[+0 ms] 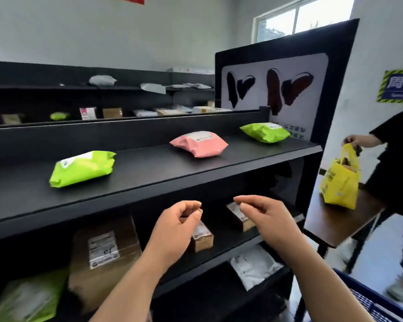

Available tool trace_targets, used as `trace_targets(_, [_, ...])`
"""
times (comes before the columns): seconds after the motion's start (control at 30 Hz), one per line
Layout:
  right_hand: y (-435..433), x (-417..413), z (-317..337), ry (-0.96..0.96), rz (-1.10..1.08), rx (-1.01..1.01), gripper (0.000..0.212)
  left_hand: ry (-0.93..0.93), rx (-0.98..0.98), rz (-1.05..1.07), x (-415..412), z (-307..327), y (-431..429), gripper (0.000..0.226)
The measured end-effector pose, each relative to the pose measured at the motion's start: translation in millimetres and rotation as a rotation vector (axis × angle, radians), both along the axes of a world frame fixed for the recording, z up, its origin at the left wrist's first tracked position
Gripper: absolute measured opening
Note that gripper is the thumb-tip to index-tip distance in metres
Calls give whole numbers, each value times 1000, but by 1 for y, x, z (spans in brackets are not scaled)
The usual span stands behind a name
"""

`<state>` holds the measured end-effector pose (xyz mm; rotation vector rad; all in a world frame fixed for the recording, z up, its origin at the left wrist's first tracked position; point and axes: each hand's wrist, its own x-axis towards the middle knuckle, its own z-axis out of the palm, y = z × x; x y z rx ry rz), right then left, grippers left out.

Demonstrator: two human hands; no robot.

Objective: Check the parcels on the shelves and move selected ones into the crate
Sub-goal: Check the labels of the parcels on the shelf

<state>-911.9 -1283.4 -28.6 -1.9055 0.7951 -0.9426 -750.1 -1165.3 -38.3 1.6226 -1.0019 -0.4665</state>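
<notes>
On the top black shelf (149,173) lie a green parcel (83,168) at the left, a pink parcel (199,144) in the middle and another green parcel (264,132) at the right. My left hand (177,226) and my right hand (265,217) hover in front of the shelf edge, fingers loosely curled, holding nothing. Behind them on the shelf below stand two small cardboard boxes (203,239) (239,216) and a large labelled cardboard box (105,256). The blue crate (379,305) shows at the bottom right corner.
A white parcel (254,268) and a green parcel (26,298) lie on lower shelves. A second rack (102,94) with several parcels stands behind. At the right, a person holds a yellow bag (340,182) over a brown table (335,224).
</notes>
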Motion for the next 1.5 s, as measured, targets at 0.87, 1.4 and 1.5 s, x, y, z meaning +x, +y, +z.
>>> trace_targets(0.87, [363,261,48,-42,782,-83,17,4,-117,904,121,37,469,17])
trace_targets(1.4, [513,396,52,-58,830,-71,19,-62,-68,952,257,40,626,16])
trace_targets(1.5, [526,427,56,-64,868,-66,20,-65,-68,972,284,39,637,17])
